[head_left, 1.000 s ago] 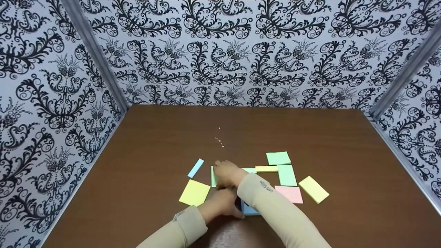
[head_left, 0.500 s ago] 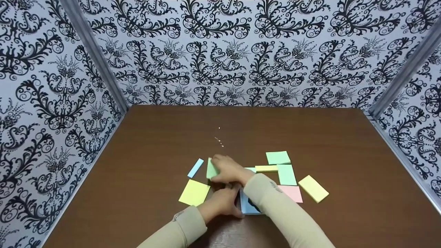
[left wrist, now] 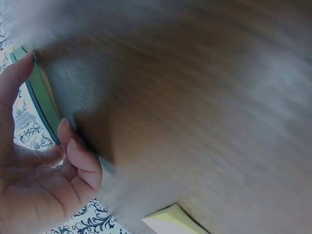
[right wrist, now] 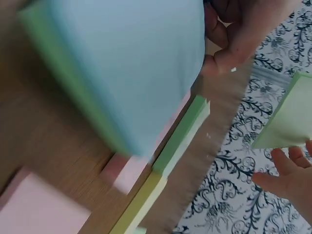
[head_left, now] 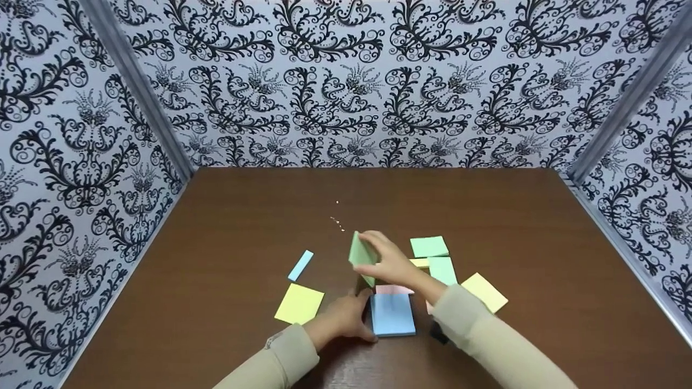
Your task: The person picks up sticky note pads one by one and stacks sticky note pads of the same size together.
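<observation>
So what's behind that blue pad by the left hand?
From the head camera, a pink piece shows just past the blue pad; anything lower behind the pad is covered.

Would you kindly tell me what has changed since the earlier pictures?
The right hand has carried its gripped green pad rightward and tilted it steeply, leaving the blue pad in fuller view. The left hand stays at the blue pad's left edge; the square yellow pad and blue strip lie unmoved.
</observation>
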Demonstrator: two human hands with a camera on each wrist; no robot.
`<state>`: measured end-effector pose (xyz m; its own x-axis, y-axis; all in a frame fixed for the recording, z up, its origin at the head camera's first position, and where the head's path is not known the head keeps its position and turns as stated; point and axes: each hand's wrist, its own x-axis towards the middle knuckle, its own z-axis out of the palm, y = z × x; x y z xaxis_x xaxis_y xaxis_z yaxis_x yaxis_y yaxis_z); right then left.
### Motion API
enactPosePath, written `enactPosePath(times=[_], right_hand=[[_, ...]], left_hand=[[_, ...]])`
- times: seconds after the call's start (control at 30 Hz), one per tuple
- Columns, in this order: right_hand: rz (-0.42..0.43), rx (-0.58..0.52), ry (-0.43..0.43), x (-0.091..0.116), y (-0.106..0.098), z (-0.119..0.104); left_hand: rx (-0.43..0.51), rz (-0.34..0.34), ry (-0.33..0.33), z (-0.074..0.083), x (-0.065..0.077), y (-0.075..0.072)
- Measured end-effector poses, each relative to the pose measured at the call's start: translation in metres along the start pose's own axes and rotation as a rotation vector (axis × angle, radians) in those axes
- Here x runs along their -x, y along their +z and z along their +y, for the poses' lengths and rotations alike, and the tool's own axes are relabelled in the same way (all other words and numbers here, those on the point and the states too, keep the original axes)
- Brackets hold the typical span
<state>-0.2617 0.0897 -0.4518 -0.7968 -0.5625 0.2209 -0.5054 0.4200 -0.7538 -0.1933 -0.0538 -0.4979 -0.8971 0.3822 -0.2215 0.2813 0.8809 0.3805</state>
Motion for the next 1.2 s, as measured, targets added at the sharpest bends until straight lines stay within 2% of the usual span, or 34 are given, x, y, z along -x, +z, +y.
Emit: enactPosePath(times=[0.13,0.4,0.6,0.83,1.2], right_hand=[[-0.026,0.034,-0.013,0.025,-0.014,0.003],[-0.191,0.432,-0.134,0.063,-0.020,0.019],[-0.302,0.585,-0.213,0.074,-0.010,0.026],[-0.356,0.667,-0.245,0.074,0.003,0.027],[-0.329,0.700,-0.289,0.072,0.010,0.026]], left_hand=[[0.010,0.010,0.006,-0.001,-0.002,0.003],[0.038,-0.010,-0.007,-0.002,-0.001,0.003],[0.034,-0.015,-0.008,-0.002,0.000,0.002],[0.028,-0.031,-0.019,-0.001,0.000,0.001],[0.034,-0.005,-0.019,-0.001,0.000,0.001]])
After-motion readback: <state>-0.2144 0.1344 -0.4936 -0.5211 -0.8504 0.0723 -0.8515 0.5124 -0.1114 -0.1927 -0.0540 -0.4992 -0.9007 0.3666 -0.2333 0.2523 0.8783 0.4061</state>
